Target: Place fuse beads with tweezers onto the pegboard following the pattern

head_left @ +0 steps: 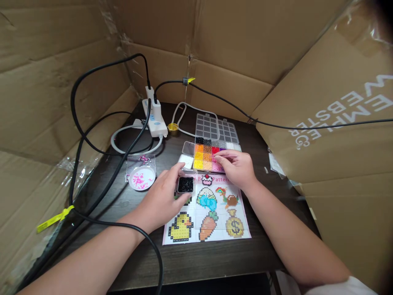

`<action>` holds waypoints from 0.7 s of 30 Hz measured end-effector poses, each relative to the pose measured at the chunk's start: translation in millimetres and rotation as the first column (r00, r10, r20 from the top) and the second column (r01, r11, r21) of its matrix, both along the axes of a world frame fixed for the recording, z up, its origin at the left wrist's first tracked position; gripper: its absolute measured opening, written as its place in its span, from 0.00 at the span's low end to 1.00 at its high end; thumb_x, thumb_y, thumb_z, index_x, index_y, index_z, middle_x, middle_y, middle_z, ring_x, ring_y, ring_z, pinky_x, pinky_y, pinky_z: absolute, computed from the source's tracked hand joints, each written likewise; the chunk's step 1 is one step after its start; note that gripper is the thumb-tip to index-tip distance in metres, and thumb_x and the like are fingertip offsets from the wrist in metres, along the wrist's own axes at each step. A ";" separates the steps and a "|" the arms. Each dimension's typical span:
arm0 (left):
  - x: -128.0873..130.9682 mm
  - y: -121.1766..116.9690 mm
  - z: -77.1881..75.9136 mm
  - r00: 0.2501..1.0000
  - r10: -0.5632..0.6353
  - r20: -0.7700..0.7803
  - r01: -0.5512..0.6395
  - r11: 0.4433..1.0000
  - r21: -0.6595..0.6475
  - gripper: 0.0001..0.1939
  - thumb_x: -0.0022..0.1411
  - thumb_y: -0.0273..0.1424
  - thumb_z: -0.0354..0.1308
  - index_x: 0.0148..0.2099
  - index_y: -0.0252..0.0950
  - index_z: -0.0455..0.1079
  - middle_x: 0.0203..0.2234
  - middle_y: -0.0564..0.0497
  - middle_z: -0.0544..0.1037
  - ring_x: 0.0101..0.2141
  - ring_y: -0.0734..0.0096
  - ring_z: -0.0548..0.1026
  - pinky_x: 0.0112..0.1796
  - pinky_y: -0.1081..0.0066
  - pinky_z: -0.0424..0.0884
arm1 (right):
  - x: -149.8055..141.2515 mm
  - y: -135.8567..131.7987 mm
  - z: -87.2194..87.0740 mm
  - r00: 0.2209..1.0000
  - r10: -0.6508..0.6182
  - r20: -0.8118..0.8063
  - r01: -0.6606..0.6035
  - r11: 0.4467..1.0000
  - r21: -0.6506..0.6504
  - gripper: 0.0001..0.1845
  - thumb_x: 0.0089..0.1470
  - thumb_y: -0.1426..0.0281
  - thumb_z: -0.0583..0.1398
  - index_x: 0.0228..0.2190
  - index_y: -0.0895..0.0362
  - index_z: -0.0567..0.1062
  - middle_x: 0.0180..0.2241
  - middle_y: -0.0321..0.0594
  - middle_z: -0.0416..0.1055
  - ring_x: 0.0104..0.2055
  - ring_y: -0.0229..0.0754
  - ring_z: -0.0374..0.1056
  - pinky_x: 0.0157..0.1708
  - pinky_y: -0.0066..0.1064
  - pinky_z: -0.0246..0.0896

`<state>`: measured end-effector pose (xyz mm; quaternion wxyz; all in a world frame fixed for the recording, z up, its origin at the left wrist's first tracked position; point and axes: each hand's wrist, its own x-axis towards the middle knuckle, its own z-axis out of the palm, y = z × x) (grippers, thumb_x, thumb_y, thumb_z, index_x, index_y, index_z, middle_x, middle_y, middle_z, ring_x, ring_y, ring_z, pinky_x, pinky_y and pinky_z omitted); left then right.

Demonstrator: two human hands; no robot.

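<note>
My left hand (167, 192) is closed round a small clear box of black beads (186, 184), thumb on the near side and fingers on the far side. The box is held over the upper left of a printed bead pattern sheet (219, 230). My right hand (238, 166) pinches thin pink tweezers (227, 155), partly hidden by the fingers. Their tip points left over a sectioned bead case (199, 164) with several colours of beads. Just beyond my left fingers is a small open box of white beads (186, 160). A little pixel cupcake (207, 179) lies on the sheet's top edge.
A white dish of pink beads (141, 178) stands at left on a rhinestone mat (130, 162). Behind are a power strip (156, 125) and a gold cup (173, 129). Black cables (115, 172) loop across the left side and over my left forearm. Cardboard walls (227, 78) enclose the table.
</note>
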<state>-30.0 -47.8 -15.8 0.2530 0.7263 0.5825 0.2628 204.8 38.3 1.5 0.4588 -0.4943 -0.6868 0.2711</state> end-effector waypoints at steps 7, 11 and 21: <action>-0.3 -0.4 0.7 1.000 -0.003 0.006 0.003 1.000 0.004 0.37 0.59 0.32 0.64 0.67 0.37 0.56 0.49 0.41 0.77 0.49 0.52 0.75 0.51 0.52 0.73 | 3.6 0.5 -4.3 0.996 0.015 0.090 -0.024 0.995 0.100 0.07 0.54 0.69 0.65 0.29 0.56 0.85 0.30 0.42 0.84 0.32 0.45 0.80 0.36 0.36 0.77; -0.3 -0.4 0.9 1.000 -0.011 0.004 0.011 1.000 0.009 0.36 0.59 0.32 0.64 0.67 0.36 0.56 0.49 0.40 0.77 0.49 0.52 0.75 0.51 0.52 0.73 | 6.9 -0.2 -6.9 0.975 0.047 0.217 -0.098 0.968 0.230 0.08 0.57 0.71 0.64 0.30 0.54 0.85 0.32 0.41 0.84 0.34 0.44 0.81 0.39 0.36 0.78; 0.7 0.8 0.0 1.000 -0.008 0.005 0.008 1.000 0.017 0.37 0.58 0.32 0.64 0.67 0.37 0.56 0.49 0.41 0.77 0.50 0.52 0.75 0.51 0.52 0.73 | 17.2 -5.7 -5.4 0.926 0.162 0.342 -0.285 0.892 0.350 0.10 0.59 0.75 0.63 0.35 0.53 0.85 0.36 0.41 0.85 0.37 0.44 0.82 0.40 0.37 0.80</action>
